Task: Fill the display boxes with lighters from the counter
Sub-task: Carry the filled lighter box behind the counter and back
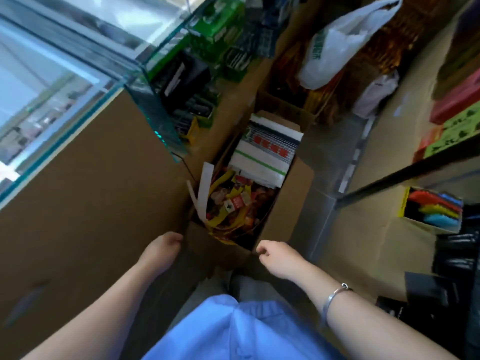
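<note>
While I look down between the counter and the shelves, the glass counter (78, 61) with its brown side stands at my left, and green display boxes (215, 32) with dark lighters are behind its glass corner, well apart from my hands. My left hand (161, 249) is low beside the brown panel, the fingers bent down out of sight, so I cannot tell if they are apart or closed; I see nothing in it. Between my 2 hands is an open cardboard box (285, 203) on the floor, full of colourful packets (233, 203) and folded white bags (267, 152). My right hand (275, 254) hangs just at the near edge of this box, fingers loosely curled and holding nothing, with a silver bracelet (335, 297) on the wrist. At the far right, under the shelf, 1 small box of coloured lighters (433, 206) stands on the floor.
</note>
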`<move>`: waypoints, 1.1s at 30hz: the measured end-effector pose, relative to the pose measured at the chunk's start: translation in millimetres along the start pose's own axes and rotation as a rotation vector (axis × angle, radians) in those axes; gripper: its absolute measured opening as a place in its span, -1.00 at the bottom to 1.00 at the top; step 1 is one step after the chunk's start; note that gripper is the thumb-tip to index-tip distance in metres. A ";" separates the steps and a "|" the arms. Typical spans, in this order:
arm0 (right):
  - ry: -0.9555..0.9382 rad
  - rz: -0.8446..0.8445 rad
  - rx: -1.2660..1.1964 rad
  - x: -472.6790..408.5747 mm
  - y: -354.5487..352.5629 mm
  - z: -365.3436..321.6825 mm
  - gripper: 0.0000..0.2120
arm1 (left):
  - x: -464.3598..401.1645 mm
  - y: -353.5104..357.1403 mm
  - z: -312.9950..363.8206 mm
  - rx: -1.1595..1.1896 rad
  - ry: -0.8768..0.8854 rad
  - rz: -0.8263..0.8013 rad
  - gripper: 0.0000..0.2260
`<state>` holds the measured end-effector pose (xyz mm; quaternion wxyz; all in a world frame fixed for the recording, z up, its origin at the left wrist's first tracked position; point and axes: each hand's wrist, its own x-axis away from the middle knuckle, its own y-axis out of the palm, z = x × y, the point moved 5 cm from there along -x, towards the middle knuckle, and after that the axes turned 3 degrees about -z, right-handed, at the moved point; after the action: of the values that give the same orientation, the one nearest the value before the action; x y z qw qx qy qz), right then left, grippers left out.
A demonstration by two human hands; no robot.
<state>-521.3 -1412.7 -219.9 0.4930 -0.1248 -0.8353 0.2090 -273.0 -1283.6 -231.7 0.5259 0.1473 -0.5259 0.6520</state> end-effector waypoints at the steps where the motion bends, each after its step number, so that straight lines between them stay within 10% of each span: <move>1: -0.015 -0.025 0.045 1.8 5.6 -2.1 -0.74 | 10.8 5.4 -21.3 0.059 -0.066 0.030 -0.74; 19: -0.268 -0.339 0.732 18.6 132.8 -100.4 -0.75 | 200.3 102.4 -229.7 0.737 -0.461 0.315 -0.72; 33: -0.462 -0.497 1.146 59.7 388.5 -276.4 -0.77 | 384.2 236.7 -469.6 0.974 -0.763 0.292 -0.71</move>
<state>-307.1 -983.0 -239.4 0.3234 0.4011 -0.6800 0.5216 -457.4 -659.6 -260.5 0.0798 0.5186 -0.3340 0.7830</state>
